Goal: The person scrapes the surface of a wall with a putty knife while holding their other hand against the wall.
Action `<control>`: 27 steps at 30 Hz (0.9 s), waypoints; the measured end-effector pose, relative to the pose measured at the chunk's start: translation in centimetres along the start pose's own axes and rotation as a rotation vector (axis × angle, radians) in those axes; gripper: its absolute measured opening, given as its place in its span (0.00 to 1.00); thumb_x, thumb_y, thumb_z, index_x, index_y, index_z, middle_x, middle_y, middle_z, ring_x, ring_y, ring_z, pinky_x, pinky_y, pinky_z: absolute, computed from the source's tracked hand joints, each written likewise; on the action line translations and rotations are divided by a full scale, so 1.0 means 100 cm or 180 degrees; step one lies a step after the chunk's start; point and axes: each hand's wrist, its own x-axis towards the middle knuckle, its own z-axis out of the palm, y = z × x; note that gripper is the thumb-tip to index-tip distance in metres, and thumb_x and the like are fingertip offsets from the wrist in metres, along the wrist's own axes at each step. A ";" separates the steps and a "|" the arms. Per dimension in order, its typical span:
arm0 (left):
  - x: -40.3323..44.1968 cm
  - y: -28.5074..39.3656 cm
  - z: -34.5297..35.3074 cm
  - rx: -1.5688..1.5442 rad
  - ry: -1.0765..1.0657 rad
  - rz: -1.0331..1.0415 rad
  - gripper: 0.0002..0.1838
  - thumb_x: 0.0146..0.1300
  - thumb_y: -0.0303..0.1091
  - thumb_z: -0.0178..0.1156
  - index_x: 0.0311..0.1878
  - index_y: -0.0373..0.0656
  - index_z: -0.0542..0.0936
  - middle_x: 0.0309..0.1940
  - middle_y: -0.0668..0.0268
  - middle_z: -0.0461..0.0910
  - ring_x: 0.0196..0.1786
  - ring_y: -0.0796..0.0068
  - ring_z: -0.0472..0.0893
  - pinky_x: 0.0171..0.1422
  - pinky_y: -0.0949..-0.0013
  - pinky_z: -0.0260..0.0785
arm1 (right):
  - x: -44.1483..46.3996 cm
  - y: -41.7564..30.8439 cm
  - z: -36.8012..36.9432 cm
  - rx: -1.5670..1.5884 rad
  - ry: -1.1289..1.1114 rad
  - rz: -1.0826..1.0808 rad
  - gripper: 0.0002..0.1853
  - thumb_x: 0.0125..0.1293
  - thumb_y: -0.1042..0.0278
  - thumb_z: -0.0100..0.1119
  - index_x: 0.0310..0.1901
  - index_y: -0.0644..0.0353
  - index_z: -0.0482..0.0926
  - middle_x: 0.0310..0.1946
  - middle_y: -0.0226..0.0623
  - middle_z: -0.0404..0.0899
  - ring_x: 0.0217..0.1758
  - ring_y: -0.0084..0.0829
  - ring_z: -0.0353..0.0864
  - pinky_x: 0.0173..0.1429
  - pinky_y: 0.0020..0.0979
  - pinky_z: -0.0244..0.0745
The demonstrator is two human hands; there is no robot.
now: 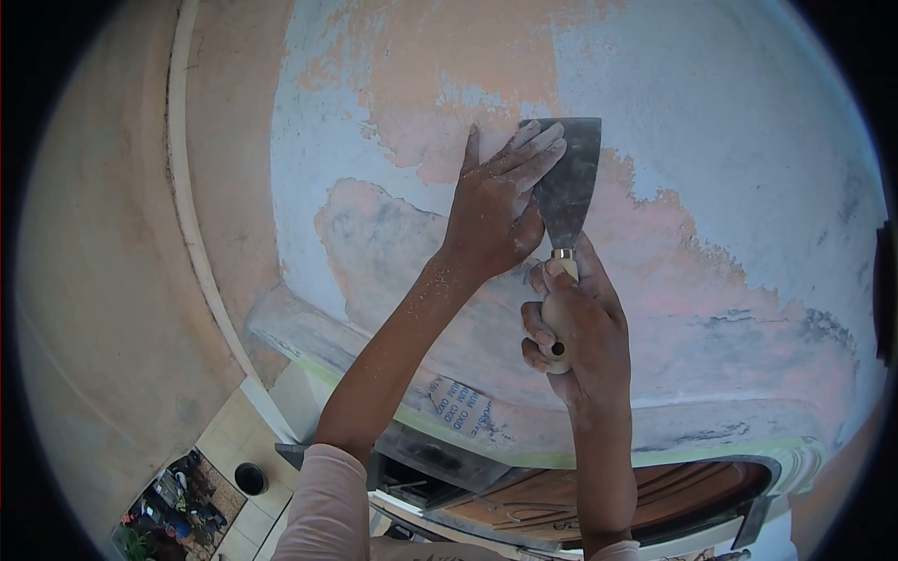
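Observation:
A wide metal scraper (572, 178) with a pale handle stands upright against the patchy wall, its broad edge at the top. My right hand (585, 323) is wrapped round the handle. My left hand (500, 201) lies against the wall beside the blade, its dusty fingers apart, with some fingertips over the blade's left part. Around both hands the wall (655, 252) shows pink, white and grey patches with ragged paint edges. White dust coats the fingers and the left wrist.
A piece of printed sandpaper (458, 405) rests on the ledge below the hands. Under the ledge are a dark frame and a brown wooden door (533, 500). At the lower left are a black bucket (251, 479), floor tiles and a cluttered patch with plants.

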 end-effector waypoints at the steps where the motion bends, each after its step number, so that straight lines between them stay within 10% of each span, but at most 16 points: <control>1: 0.002 -0.002 -0.001 -0.0006 -0.0031 0.0042 0.33 0.45 0.23 0.53 0.61 0.41 0.75 0.62 0.56 0.74 0.70 0.54 0.66 0.76 0.35 0.33 | 0.002 0.002 0.001 0.0024 -0.0014 -0.0020 0.24 0.72 0.69 0.48 0.68 0.55 0.59 0.36 0.27 0.68 0.19 0.15 0.66 0.15 0.18 0.61; 27: -0.004 -0.007 -0.008 0.0023 0.0030 0.0054 0.34 0.43 0.18 0.50 0.60 0.41 0.76 0.61 0.55 0.75 0.70 0.53 0.67 0.75 0.34 0.35 | 0.004 0.010 0.005 0.0016 -0.0090 0.0005 0.23 0.73 0.69 0.46 0.67 0.56 0.59 0.33 0.26 0.66 0.20 0.16 0.65 0.16 0.20 0.59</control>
